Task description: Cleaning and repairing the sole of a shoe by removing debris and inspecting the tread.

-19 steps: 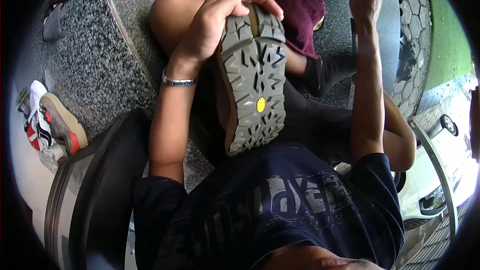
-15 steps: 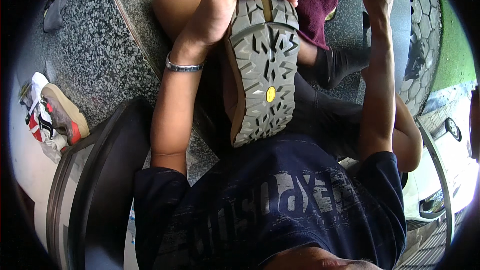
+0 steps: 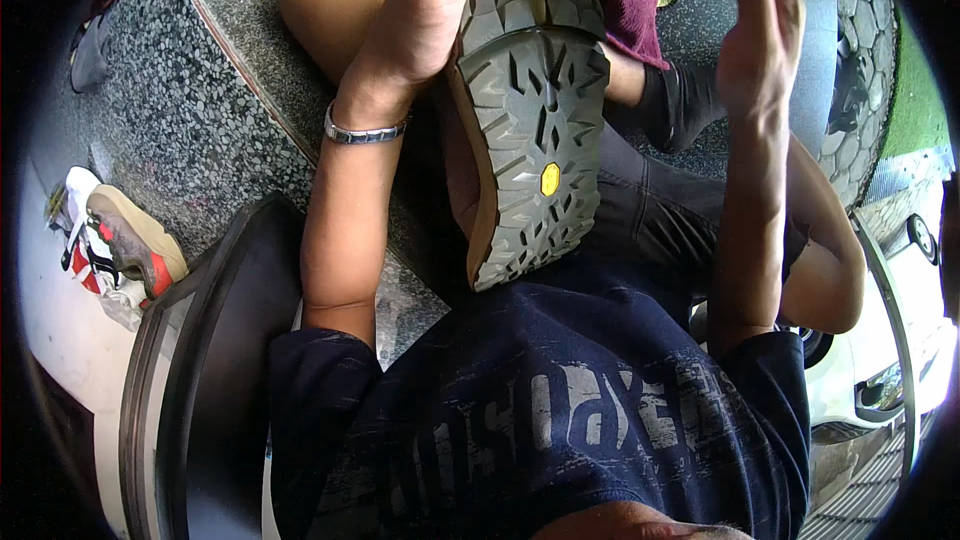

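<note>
A lug-soled shoe point(image 3: 545, 130) stands with its grey sole facing me, its toe end low against my shirt. The sole has deep treads, a small yellow oval in the middle and a tan edge; most of the upper is hidden behind it. My left hand point(image 3: 430, 15), with a metal-link band on the wrist, is wrapped over the heel end at the top. Apart from the shoe, up to the right, is my right hand point(image 3: 760, 40), wearing a ring, its fingers bent. The top edge cuts off part of them, and what they hold cannot be made out.
Behind the shoe hangs a maroon cloth point(image 3: 632, 0) near my bent legs. A brown sneaker with a red heel point(image 3: 135, 240) lies with other items at the left. Close by is a dark, curved edge point(image 3: 215, 360). The speckled stone surface point(image 3: 190, 70) spreads at upper left.
My right hand has come lower, and its fingers are now more bent. The shoe has shifted and tilted slightly, with my left hand still on its heel.
</note>
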The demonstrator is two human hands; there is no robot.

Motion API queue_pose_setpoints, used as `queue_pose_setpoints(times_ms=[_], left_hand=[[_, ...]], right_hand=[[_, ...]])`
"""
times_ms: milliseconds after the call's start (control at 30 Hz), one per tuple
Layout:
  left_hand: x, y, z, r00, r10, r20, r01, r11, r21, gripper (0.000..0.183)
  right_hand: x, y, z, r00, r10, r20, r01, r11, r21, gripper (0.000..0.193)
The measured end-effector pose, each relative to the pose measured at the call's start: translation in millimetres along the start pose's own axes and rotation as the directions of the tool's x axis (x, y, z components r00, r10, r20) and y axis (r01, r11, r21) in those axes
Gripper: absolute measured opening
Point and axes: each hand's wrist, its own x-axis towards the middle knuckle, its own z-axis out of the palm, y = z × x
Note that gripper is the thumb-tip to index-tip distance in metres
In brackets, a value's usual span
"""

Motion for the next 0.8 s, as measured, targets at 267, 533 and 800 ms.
queue_pose_setpoints(times_ms=[267, 533, 800], left_hand=[[3.9, -3.6, 6.1, 0.998, -0.058, -0.033, 0.057, 0.997, -0.043, 0.056], [13.5, -25.9, -4.5, 0.907, 0.42, 0.019, -0.388, 0.819, 0.424, 0.043], [5.3, -21.8, -0.4, 0.895, 0.44, 0.074, -0.352, 0.593, 0.724, 0.017]], right_hand=[[-4.3, -0.9, 67.1, 0.857, -0.071, 0.51, 0.49, -0.195, -0.85, 0.032], [17.7, 50.9, 47.4, 0.435, -0.621, 0.653, 0.825, -0.017, -0.565, 0.024], [-1.8, 13.9, 55.0, 0.809, 0.029, 0.588, 0.588, -0.066, -0.806, 0.031]])
